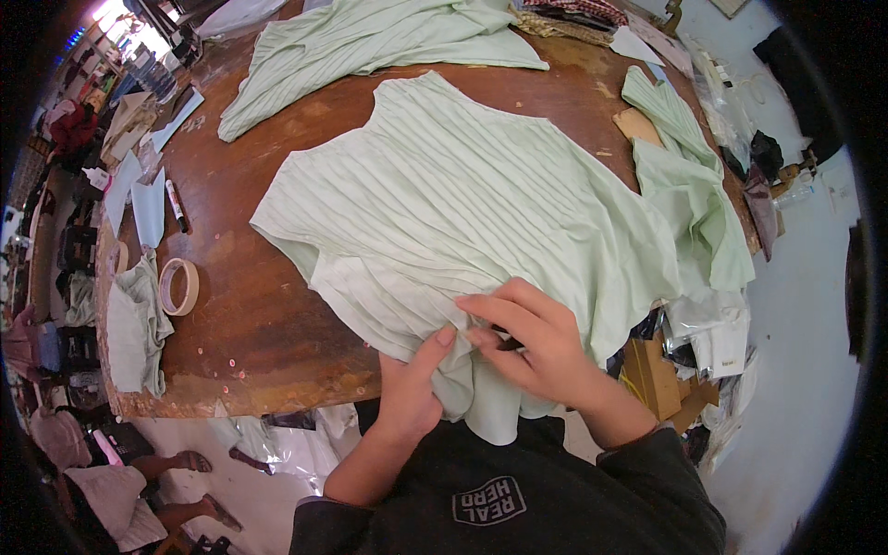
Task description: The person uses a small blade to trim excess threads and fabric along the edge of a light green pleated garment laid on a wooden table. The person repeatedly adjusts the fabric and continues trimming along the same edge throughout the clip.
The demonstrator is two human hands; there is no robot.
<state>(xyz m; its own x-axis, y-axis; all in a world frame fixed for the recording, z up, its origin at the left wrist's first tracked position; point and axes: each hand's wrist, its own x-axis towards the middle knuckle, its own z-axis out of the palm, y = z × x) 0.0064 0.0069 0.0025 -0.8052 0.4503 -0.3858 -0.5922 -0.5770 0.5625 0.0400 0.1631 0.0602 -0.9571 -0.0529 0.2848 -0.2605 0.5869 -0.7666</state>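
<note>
A pale green pleated garment piece lies spread on the wooden table, its near edge gathered and hanging over the table's front. My left hand grips that near edge, thumb on top and the other fingers hidden beneath the cloth. Close beside it, my right hand is closed, its fingertips at the folds by the left thumb. A small black tool shows between the right hand's fingers; most of it is covered, so its kind cannot be made out.
More pale green cloth lies at the table's far side, with another piece draped over the right edge. Along the left are a tape roll, a marker and a folded grey-green cloth. Another person's legs show lower left.
</note>
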